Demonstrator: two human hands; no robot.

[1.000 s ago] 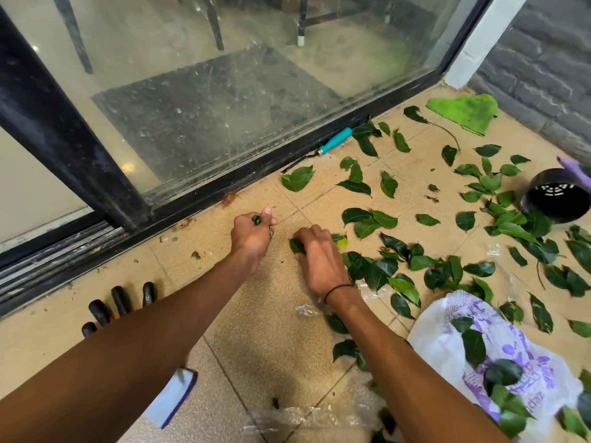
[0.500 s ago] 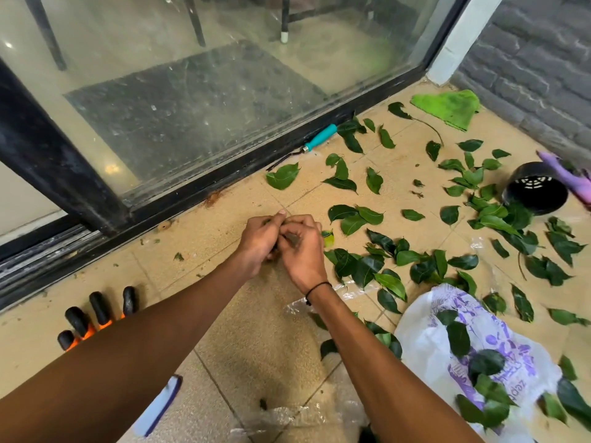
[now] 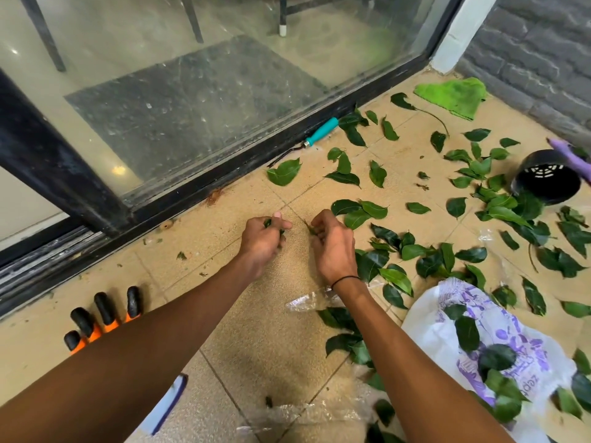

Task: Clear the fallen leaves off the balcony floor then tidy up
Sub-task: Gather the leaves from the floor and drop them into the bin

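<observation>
Leaves [image 3: 377, 174] are found scattered over the right half of the tiled balcony floor [image 3: 262, 330], thickest between the right hand and the overturned black pot [image 3: 545, 182], with a further cluster lying on a white bag with purple print [image 3: 447, 343] at the lower right. Both hands are held low over a bare stretch of tile just in front of the sliding door track [image 3: 192, 199], close together but apart. The left hand [image 3: 260, 241] is curled round a small bunch of green leaf pieces, the thumb pressed down on top. The right hand [image 3: 332, 243] is also curled, with a small leaf pinched at the fingertips; a thin black band is worn at its wrist. A teal-handled tool [image 3: 315, 137] is noted lying along the foot of the door frame, touching a leaf at its handle end. A green cloth [image 3: 454, 95] is recorded in the far corner beside the grey brick wall [image 3: 537, 59]. A purple object [image 3: 572, 158] rests against the rim of the pot; what it is cannot be told. Orange gloves with black fingertips [image 3: 102, 314] lie at the lower left, partly hidden by the left forearm. Crumpled clear plastic [image 3: 307, 302] is seen below the right wrist
</observation>
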